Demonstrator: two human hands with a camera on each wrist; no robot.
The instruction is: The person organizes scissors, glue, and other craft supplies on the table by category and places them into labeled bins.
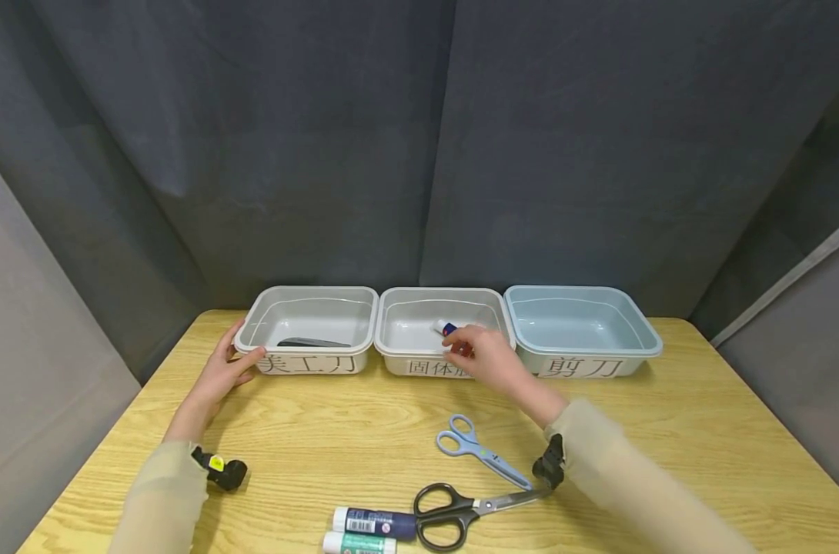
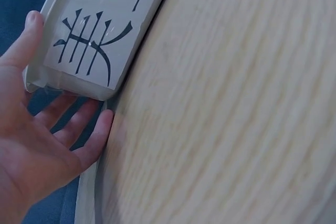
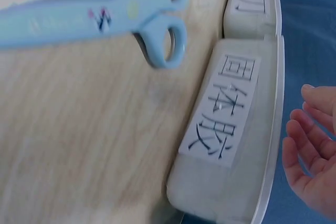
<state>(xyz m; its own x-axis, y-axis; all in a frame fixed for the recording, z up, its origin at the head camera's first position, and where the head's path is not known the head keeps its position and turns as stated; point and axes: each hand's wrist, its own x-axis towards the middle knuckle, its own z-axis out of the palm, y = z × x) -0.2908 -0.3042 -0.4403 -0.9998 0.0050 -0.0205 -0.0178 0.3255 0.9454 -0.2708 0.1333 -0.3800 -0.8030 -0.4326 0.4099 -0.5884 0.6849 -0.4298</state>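
Note:
My left hand point(image 1: 220, 372) is at the left corner of the left grey bin point(image 1: 374, 319), thumb on its front rim, the other fingers loosely extended along its end wall. A dark, flat, long thing point(image 1: 312, 343) lies inside that bin. Over the front rim of the middle bin point(image 1: 400, 355) reaches my right hand point(image 1: 489, 358). In the right wrist view its fingers point(image 3: 310, 140) are loosely bent with nothing between them. Just past these fingertips, a glue stick point(image 1: 449, 328) with a white end and navy and red body shows inside the middle bin, partly hidden by the hand.
A light-blue bin point(image 1: 586, 296) stands at the right of the row. Nearer me lie blue-handled scissors point(image 1: 485, 454), black-handled scissors point(image 1: 464, 512), a navy glue stick point(image 1: 392, 525) and a green one point(image 1: 360, 545). Dark curtain point(image 1: 419, 154) hangs behind the wooden table point(image 1: 309, 446).

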